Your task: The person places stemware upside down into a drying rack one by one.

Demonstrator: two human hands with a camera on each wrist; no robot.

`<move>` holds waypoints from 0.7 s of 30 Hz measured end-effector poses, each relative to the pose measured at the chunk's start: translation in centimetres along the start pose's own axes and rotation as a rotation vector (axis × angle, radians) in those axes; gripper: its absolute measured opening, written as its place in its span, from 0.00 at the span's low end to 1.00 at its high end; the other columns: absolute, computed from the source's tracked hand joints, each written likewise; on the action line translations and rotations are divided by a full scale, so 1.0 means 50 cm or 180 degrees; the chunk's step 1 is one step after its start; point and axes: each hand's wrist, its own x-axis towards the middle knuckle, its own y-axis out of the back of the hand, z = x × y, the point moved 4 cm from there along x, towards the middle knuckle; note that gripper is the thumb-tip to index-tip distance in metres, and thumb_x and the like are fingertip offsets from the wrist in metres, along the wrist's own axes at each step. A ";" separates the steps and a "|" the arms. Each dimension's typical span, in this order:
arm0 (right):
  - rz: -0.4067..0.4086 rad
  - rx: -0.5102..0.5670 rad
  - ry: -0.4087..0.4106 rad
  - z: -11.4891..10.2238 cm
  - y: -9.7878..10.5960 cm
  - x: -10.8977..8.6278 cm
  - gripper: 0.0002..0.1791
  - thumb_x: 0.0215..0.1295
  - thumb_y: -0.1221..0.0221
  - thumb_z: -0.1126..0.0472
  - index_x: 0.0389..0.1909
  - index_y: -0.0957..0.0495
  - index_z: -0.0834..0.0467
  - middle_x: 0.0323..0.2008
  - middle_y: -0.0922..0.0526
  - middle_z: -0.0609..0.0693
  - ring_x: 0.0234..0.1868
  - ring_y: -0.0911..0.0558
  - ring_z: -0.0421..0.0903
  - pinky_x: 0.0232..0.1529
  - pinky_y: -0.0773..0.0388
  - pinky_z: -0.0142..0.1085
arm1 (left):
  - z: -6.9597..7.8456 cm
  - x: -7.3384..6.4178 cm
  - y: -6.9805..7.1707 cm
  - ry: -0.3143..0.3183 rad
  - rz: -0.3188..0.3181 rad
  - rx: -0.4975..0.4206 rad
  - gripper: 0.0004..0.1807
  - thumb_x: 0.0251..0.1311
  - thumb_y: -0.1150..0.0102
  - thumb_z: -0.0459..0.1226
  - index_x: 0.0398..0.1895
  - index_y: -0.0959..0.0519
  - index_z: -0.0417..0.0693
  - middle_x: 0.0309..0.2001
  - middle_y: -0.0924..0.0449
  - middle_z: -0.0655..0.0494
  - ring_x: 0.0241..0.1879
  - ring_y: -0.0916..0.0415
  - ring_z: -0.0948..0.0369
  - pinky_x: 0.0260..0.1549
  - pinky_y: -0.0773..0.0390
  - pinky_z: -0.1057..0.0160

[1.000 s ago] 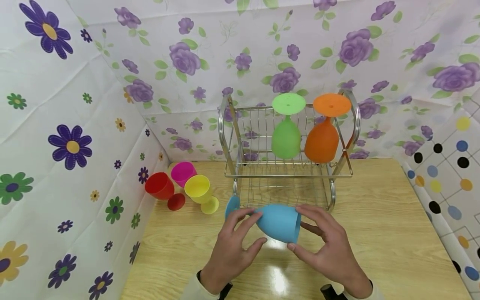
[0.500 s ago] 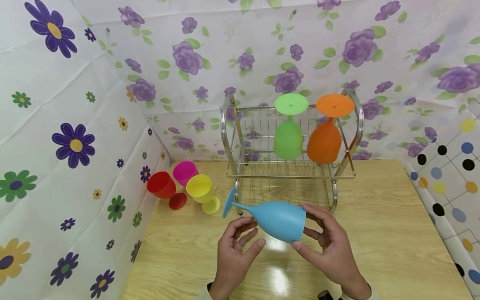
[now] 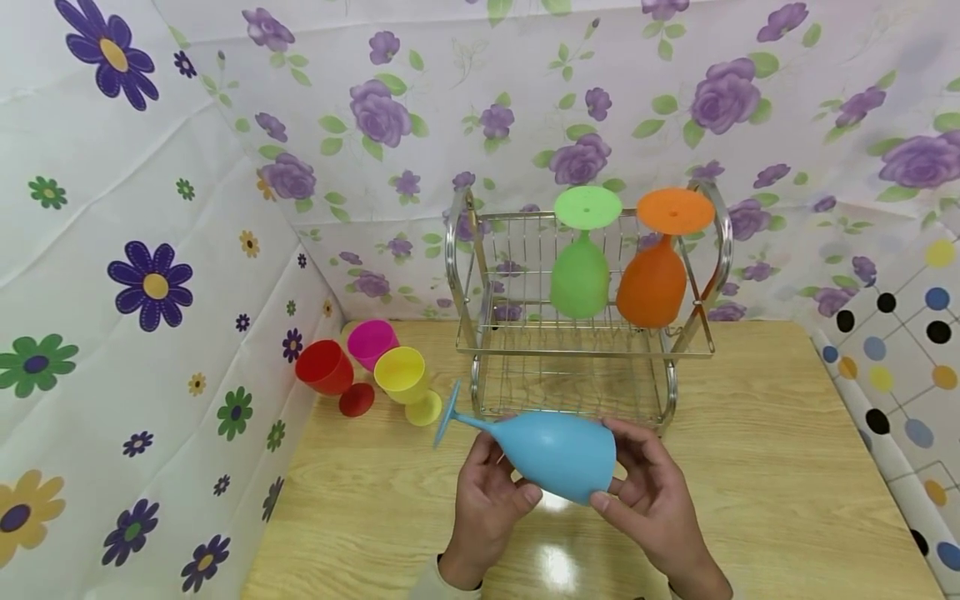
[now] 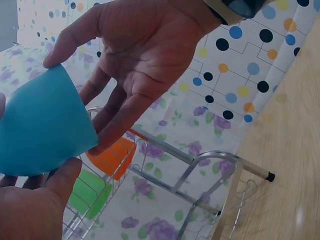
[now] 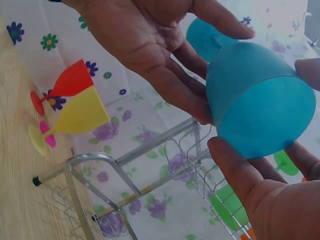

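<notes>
A pale wood-grain table (image 3: 787, 467) fills the near and middle ground, glossy enough to throw back patches of light near the person. White cloth printed with purple and green daisies (image 3: 180, 350) covers the left side, white cloth with purple roses (image 3: 465, 67) the far side, and white cloth with coloured dots (image 3: 900, 358) the right. At the far middle stands a silver wire rack (image 3: 585, 354), bearing an upside-down green goblet (image 3: 580, 279) and, to its right, an upside-down orange goblet (image 3: 651, 287). Red (image 3: 325, 368), magenta (image 3: 371, 343) and yellow goblets (image 3: 401, 375) stand close together at left. Just nearer than the rack, a smooth light-blue stemmed goblet (image 3: 555, 454) is held sideways, foot left, mouth right. The left hand (image 3: 487, 508), half-curled, holds its bowl by the stem end; the right hand (image 3: 652, 492), fingers bent and thumb spread, grips the rim.
</notes>
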 end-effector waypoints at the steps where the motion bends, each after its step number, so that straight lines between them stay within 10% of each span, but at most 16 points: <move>1: -0.0003 0.0030 0.0007 0.001 -0.001 -0.001 0.41 0.60 0.44 0.88 0.75 0.44 0.75 0.73 0.35 0.65 0.69 0.22 0.48 0.58 0.12 0.43 | 0.001 0.001 -0.002 -0.0022 -0.0011 -0.0015 0.40 0.68 0.36 0.25 0.80 0.42 0.35 0.72 0.29 0.47 0.69 0.25 0.55 0.62 0.15 0.57; 10: -0.0036 0.0002 -0.0172 0.005 0.003 -0.002 0.40 0.62 0.46 0.86 0.77 0.44 0.73 0.72 0.32 0.57 0.68 0.21 0.47 0.60 0.13 0.42 | 0.014 0.010 -0.003 -0.0084 -0.0047 0.0145 0.38 0.66 0.36 0.22 0.77 0.40 0.29 0.69 0.26 0.48 0.68 0.23 0.54 0.62 0.15 0.54; 21: -0.0179 -0.0085 0.0252 -0.004 0.018 0.009 0.38 0.61 0.46 0.90 0.73 0.42 0.79 0.73 0.32 0.68 0.71 0.23 0.50 0.63 0.15 0.43 | 0.054 0.030 0.011 -0.0421 -0.0125 0.0637 0.35 0.64 0.36 0.20 0.73 0.36 0.24 0.69 0.24 0.48 0.68 0.22 0.53 0.62 0.16 0.50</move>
